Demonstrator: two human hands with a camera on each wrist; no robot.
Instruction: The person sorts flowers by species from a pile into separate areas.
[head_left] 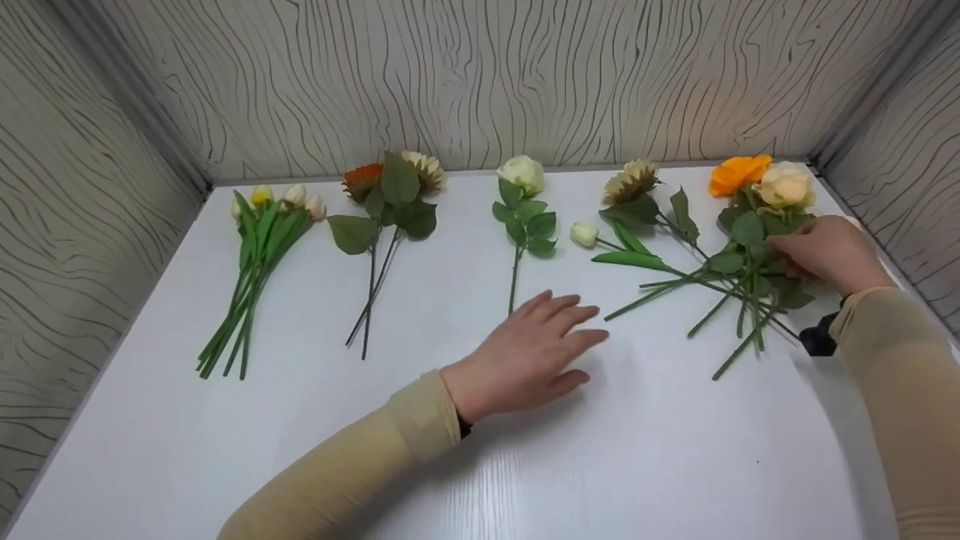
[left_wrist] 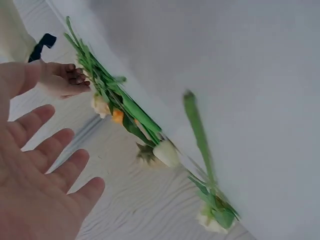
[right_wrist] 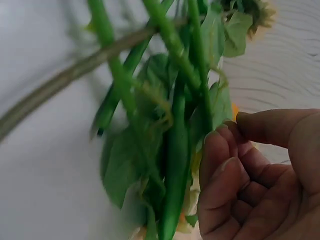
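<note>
My left hand (head_left: 529,352) hovers over the white table, its fingers spread and holding nothing, just below the stem of a white rose (head_left: 523,176). At the right, my right hand (head_left: 829,251) is at a mixed pile of artificial flowers, beside a peach rose (head_left: 786,186) and an orange flower (head_left: 739,175). Its fingers are curled, with thumb and fingertips together near the green leaves (right_wrist: 215,100); whether they pinch anything cannot be seen. A white tulip (head_left: 584,235) and a cream sunflower (head_left: 631,182) stick out of the pile's left side.
A bunch of tulips (head_left: 274,225) lies at the far left of the table (head_left: 420,480). Two sunflowers, one orange (head_left: 364,181) and one cream (head_left: 424,171), lie with crossed stems beside it. Patterned panels (head_left: 480,82) wall the table's back and sides.
</note>
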